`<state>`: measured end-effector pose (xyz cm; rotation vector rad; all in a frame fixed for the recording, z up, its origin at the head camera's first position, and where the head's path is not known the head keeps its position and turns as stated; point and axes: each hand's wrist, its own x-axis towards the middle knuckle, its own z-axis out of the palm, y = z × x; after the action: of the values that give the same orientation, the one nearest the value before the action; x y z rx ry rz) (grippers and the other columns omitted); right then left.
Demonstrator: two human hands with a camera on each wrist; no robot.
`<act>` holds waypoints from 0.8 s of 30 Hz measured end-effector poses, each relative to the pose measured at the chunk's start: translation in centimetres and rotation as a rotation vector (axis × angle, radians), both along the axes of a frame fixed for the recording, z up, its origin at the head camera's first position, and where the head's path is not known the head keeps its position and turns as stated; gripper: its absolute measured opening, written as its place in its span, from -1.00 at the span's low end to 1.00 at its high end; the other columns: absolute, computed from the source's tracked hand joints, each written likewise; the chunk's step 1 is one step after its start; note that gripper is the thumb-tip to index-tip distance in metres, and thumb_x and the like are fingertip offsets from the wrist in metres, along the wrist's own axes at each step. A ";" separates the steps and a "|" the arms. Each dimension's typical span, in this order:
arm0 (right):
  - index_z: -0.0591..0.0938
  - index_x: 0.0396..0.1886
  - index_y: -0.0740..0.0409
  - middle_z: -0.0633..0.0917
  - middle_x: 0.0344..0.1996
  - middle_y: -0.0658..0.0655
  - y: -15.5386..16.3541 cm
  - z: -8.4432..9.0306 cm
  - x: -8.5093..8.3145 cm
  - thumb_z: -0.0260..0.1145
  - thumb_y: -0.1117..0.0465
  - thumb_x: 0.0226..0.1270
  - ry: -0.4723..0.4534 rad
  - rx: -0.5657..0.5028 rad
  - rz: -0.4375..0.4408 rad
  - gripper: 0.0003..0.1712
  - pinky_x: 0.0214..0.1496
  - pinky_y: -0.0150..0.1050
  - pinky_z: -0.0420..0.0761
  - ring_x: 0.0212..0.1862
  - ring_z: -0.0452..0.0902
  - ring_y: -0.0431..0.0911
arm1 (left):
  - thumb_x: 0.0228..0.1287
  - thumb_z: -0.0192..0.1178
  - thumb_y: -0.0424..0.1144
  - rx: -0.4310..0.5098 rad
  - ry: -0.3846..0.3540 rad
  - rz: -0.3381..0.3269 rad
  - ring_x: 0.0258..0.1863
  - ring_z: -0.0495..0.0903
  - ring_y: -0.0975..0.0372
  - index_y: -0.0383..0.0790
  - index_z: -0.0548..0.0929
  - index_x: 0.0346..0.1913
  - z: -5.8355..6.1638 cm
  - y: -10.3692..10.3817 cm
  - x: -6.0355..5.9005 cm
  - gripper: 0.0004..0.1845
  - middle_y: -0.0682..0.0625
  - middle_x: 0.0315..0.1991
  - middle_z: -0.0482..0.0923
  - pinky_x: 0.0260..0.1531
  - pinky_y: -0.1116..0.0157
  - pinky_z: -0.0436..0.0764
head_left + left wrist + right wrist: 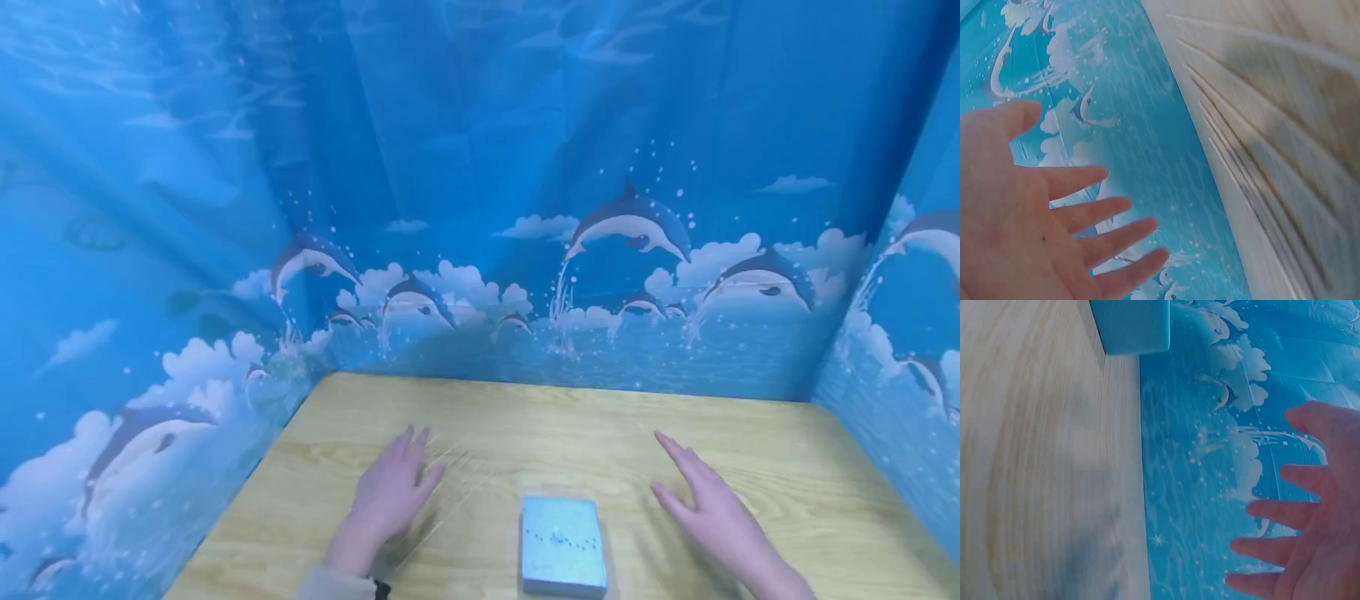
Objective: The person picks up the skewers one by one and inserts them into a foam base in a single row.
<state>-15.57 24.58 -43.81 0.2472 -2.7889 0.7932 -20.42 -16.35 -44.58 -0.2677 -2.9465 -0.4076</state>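
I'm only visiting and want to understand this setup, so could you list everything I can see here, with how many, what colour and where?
block: one, light blue with small dark dots on top, on the table between the hands
thin sticks: several, pale, on the table beside the left hand
table: one, light wood grain, under the block and sticks
backdrop: sheet count unclear, blue, behind the table and along both sides
printed dolphins: over ten, dark and white, on the backdrop
printed clouds: many, white, around the dolphins
sleeve: one, pale, left forearm
band: one, black, left wrist
left hand: one, bare, near the sticks
right hand: one, bare, right of the block
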 end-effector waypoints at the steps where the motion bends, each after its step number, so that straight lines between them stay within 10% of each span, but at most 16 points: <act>1: 0.06 0.40 -0.24 0.29 0.32 0.28 -0.2 -0.1 0.0 0.13 -0.16 0.26 0.008 -0.010 0.010 -0.23 0.17 0.40 0.20 0.27 0.17 0.36 | 0.27 -0.15 0.28 0.020 -0.017 0.000 0.28 0.26 -0.11 -0.05 0.21 0.35 0.2 -0.3 -0.2 -0.30 -0.17 0.37 0.17 0.12 -0.15 0.41; 12: 0.31 0.30 -0.03 0.42 0.25 0.18 -1.5 -1.3 -0.1 0.14 -0.23 0.21 -0.044 -0.025 0.073 -0.28 0.19 0.27 0.35 0.21 0.35 0.21 | 0.26 0.11 -0.17 0.402 -0.312 -0.062 -0.22 0.59 0.17 -0.18 0.56 0.03 1.7 -4.5 -4.3 -0.68 -0.05 -0.16 0.61 -0.25 0.22 0.64; 24: 0.30 0.30 0.13 0.44 0.23 0.17 -2.6 -2.6 0.3 0.24 -0.11 0.18 -0.130 -0.081 0.245 -0.25 0.12 0.05 0.52 0.14 0.44 0.13 | 0.27 0.07 -0.28 0.631 -0.543 -0.054 -0.33 0.61 0.16 -0.45 0.49 0.03 -0.2 -6.7 -7.1 -0.65 -0.17 -0.24 0.62 -0.32 0.24 0.69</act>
<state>-15.29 21.99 -46.38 0.5503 -2.8742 1.0094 -27.53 -23.08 -44.79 -0.1679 -3.0832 -1.5895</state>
